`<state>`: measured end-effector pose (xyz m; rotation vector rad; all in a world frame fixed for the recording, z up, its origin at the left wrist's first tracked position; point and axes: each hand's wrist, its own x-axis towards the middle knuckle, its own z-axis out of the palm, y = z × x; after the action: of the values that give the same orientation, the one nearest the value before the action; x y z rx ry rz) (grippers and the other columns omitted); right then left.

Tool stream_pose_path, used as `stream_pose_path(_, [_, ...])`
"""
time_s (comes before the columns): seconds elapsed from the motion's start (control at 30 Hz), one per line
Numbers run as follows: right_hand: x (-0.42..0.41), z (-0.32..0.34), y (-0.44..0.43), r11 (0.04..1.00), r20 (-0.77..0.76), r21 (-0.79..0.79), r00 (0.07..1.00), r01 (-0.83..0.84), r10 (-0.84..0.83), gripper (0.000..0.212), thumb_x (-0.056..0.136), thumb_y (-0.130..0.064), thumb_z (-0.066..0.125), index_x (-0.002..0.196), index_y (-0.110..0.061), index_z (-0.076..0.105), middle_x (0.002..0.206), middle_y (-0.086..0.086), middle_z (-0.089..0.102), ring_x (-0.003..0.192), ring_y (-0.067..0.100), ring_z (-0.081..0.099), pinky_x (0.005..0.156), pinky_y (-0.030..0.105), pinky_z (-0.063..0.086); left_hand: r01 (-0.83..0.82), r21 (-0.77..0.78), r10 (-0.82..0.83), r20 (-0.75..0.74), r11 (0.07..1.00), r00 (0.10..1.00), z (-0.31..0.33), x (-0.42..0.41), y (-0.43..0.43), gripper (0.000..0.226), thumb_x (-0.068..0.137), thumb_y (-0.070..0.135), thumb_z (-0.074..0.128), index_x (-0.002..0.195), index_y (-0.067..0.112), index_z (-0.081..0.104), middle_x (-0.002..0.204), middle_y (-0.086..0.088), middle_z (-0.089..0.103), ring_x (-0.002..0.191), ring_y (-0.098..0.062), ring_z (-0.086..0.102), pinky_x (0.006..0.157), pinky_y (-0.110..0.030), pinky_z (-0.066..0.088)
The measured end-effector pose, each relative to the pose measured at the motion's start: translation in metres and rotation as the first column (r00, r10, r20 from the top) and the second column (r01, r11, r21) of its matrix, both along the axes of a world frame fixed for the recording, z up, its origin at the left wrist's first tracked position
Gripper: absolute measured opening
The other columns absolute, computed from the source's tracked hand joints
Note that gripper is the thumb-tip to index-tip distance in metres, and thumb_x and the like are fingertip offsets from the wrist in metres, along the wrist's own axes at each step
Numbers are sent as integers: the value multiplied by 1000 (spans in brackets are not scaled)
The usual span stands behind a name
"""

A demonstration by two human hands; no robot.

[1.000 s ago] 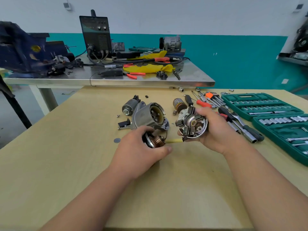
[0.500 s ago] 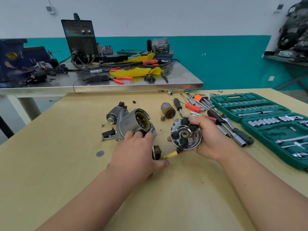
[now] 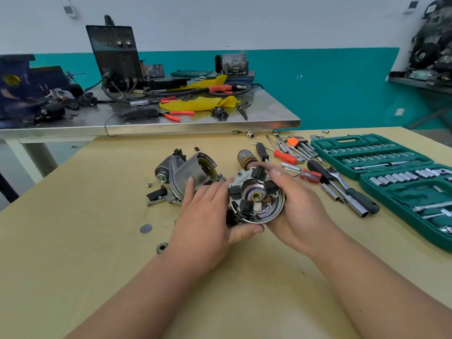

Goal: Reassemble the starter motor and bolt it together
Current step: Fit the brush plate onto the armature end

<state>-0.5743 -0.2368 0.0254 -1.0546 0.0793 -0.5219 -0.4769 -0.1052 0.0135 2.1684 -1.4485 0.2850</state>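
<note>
head view: open wooden table (image 3: 73, 241) spreads left of the arms; the socket set (image 3: 391, 167) crowds the right edge, with loose tools (image 3: 337, 182) beside it. the brush plate (image 3: 256, 199) sits cupped in the right hand (image 3: 298, 211), fingers curled round its rim. the left hand (image 3: 208, 221) grips its left side, thumb underneath, the motor housing (image 3: 193, 172) lying just behind it, and a steel bench (image 3: 171, 123) stands beyond.

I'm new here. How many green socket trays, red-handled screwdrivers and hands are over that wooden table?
Green socket trays: 2
Red-handled screwdrivers: 2
Hands: 2, the left hand and the right hand, which grips the brush plate
Total: 6
</note>
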Motion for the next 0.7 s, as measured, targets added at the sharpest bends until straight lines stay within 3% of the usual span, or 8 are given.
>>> stream_pose_path(0.07, [-2,2,2,995,-18,-96,1000,-3,1,24,83,-20,54,98,-20,73,102,13,70,94,25,69,74,37,58,88,-100,-95,-75,991,993,-3,2,3,107,68,94,19,145,24,43,138,13,51,134,-7,39,123,-38,1])
stream_pose_path(0.13, [-7,3,4,950,-55,-311,997,34,-54,28,80,-26,57,104,-30,70,106,6,70,100,24,68,77,39,57,143,-210,-174,-137,967,975,-8,2,6,91,73,89,31,143,33,41,137,23,45,133,4,34,122,-32,1])
stream_pose_path(0.23, [-14,9,6,695,-3,-704,978,147,-209,35,78,-41,56,112,-50,59,111,-12,64,107,12,63,81,26,54,175,-278,-235,-201,944,951,-7,4,7,69,78,81,45,138,48,39,139,26,48,135,8,35,122,-25,3])
stream_pose_path(0.3, [-16,13,5,503,68,-840,960,201,-270,36,80,-43,55,114,-57,53,120,-18,54,116,4,54,90,14,44,176,-267,-238,-221,947,946,-6,6,8,61,80,76,50,132,44,47,134,24,55,131,5,43,122,-31,7])
stream_pose_path(0.4, [-18,14,3,369,101,-904,948,214,-302,30,83,-42,55,112,-51,54,124,-19,48,122,-3,46,94,4,32,166,-250,-228,-247,954,942,-3,4,8,55,80,68,54,124,35,57,121,24,61,123,1,51,122,-39,11])
stream_pose_path(0.5, [-18,16,3,369,55,-913,949,174,-311,30,86,-35,58,111,-50,53,122,-23,48,120,-4,46,92,3,32,155,-272,-231,-277,950,933,-2,0,8,55,79,64,57,125,35,56,123,23,61,124,-1,51,121,-43,14])
stream_pose_path(0.6, [-20,23,4,359,47,-917,941,174,-334,33,84,-29,57,109,-51,53,118,-27,51,117,-6,48,90,2,33,157,-360,-301,-389,920,870,-1,-7,12,57,75,57,68,128,45,50,119,19,61,119,-7,57,110,-47,37])
stream_pose_path(0.7, [-18,36,4,340,80,-916,927,213,-365,29,81,-29,60,102,-50,57,114,-30,55,110,-10,51,86,1,35,136,-456,-364,-461,879,809,3,-12,11,64,70,49,76,128,55,48,121,16,63,117,-9,59,98,-39,51])
